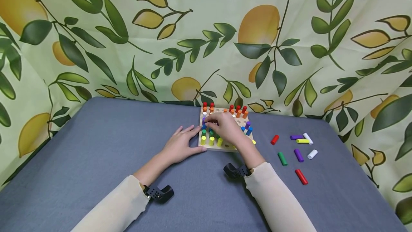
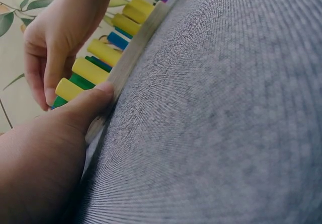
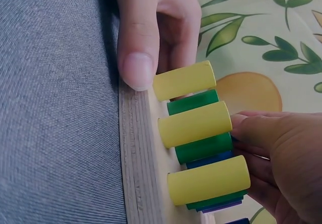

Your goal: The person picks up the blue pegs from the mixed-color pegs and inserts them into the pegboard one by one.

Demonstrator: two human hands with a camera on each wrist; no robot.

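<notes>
A wooden pegboard (image 1: 222,149) stands at the table's far side, with rows of red, orange, white, purple, blue, green and yellow pegs. My right hand (image 1: 226,128) reaches over it from the right, thumb and fingers together at a purple peg (image 1: 204,120) in the left column; they seem to pinch it, though the fingers partly hide it. My left hand (image 1: 180,146) lies at the board's left side with fingers extended. Its thumb (image 3: 138,68) presses the front corner beside a yellow peg (image 3: 185,80). Green pegs (image 3: 204,148) stand behind the yellow row.
Loose pegs lie on the grey cloth right of the board: red (image 1: 301,177), green (image 1: 282,158), purple (image 1: 298,155), white (image 1: 312,154) and yellow (image 1: 302,141) among them. A leaf-and-fruit patterned curtain (image 1: 206,56) hangs behind the table.
</notes>
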